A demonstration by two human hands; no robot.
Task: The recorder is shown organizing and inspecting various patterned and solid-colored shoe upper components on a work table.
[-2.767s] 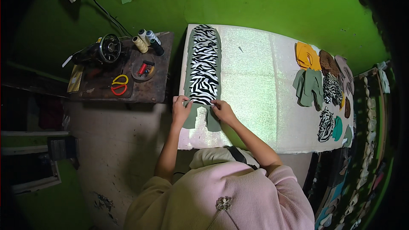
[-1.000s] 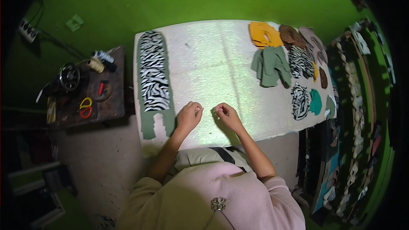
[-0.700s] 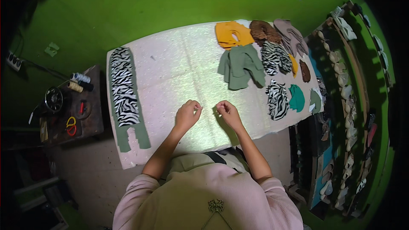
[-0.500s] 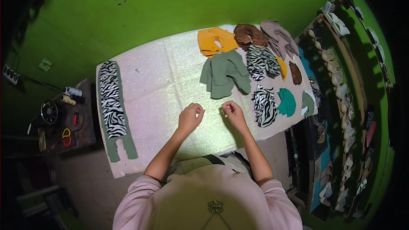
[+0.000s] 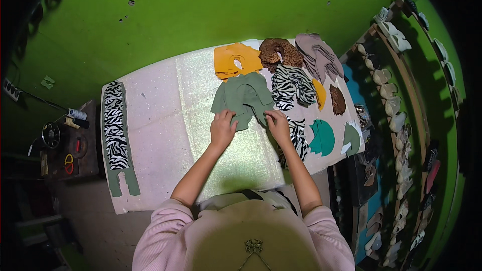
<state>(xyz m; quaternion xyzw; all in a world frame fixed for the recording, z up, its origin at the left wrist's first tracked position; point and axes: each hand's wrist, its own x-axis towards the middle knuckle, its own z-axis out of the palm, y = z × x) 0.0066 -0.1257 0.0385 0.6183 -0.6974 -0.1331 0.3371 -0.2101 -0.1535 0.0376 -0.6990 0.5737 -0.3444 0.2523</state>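
A loose pile of grey-green cut pieces [image 5: 241, 93], curved and U-shaped, lies right of the table's middle. My left hand [image 5: 222, 129] is at the pile's lower left edge, with fingers curled and thumb close to them, pinching a piece. At the lower right tip of the pile, my right hand [image 5: 277, 125] pinches the other end between thumb and fingers. The exact layers held are hidden under the fingertips. My right forearm partly covers a zebra-print stack [image 5: 300, 138]. Another zebra-print stack [image 5: 291, 86] sits just right of the green pile.
Yellow pieces [image 5: 226, 62], brown spotted pieces [image 5: 281, 52] and mauve pieces [image 5: 319, 55] lie along the back. Teal pieces [image 5: 323, 137] are at the right. A zebra-print row [image 5: 116, 130] over green pieces runs down the left. A sewing machine wheel [image 5: 51, 134] stands left; a shoe rack [image 5: 396, 105] stands right.
Both hands have moved forward from the bare tabletop onto the green pile and closed on its lower edges. The whole view has shifted slightly.
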